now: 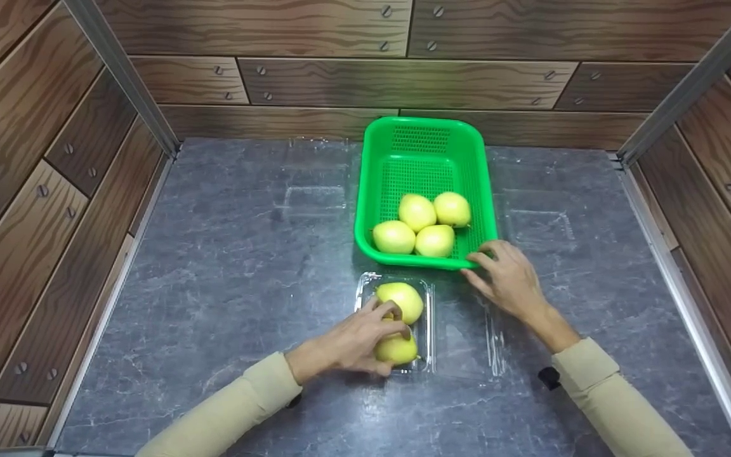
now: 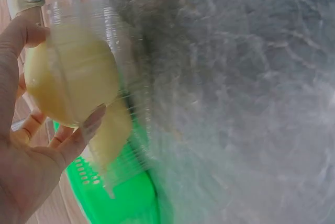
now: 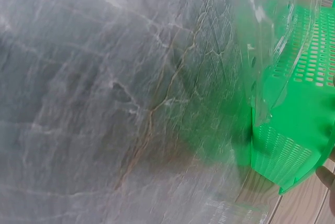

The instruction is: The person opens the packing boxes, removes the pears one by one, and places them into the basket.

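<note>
In the head view a clear plastic clamshell [image 1: 429, 330] lies open on the table with two yellow-green pears in its tray. My left hand [image 1: 362, 336] reaches over it, thumb and fingers curled round the nearer pear [image 1: 397, 350]. The farther pear [image 1: 402, 301] sits just beyond the fingers. Seen from the left wrist, thumb and fingers lie about the pear [image 2: 78, 77] at the clear wall. Beyond the clamshell stands a green basket [image 1: 426, 261] holding several pears [image 1: 417, 212]. My right hand [image 1: 510, 279] pinches the basket's near right corner at the rim.
The clamshell's transparent lid [image 1: 467, 336] lies folded out to the right. Further clear containers lie left [image 1: 315, 197] and right [image 1: 537, 222] of the basket. Wood-patterned walls [image 1: 403, 82] enclose the grey marbled table [image 1: 226, 285] at the back and sides.
</note>
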Tool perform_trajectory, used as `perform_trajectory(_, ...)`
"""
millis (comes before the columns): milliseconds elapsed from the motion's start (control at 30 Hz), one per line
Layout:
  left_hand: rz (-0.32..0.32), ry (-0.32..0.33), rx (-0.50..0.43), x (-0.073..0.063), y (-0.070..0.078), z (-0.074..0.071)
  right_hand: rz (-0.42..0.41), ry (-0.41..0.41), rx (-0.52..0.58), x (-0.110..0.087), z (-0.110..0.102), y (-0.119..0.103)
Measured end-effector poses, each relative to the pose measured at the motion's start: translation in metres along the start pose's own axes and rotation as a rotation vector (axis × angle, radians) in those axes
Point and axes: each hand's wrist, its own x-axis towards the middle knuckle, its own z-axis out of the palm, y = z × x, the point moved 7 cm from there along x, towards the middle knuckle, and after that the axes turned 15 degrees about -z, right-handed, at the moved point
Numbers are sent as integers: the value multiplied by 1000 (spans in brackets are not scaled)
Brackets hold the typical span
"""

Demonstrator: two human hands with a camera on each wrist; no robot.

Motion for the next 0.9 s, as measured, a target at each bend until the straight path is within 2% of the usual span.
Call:
perform_trajectory(267,66,100,-24,6,6,-39,-3,3,1,-1,1,1)
perform_trajectory(400,49,100,-37,16,2,-60,-5,0,-3,-1,1,2)
perform_trajectory(633,-10,95,-4,43,-11,-90,-13,11,-6,1,-1,1)
perform_trajectory(900,-25,108,39,77,-29,-107,-11,12,-5,0,-1,0)
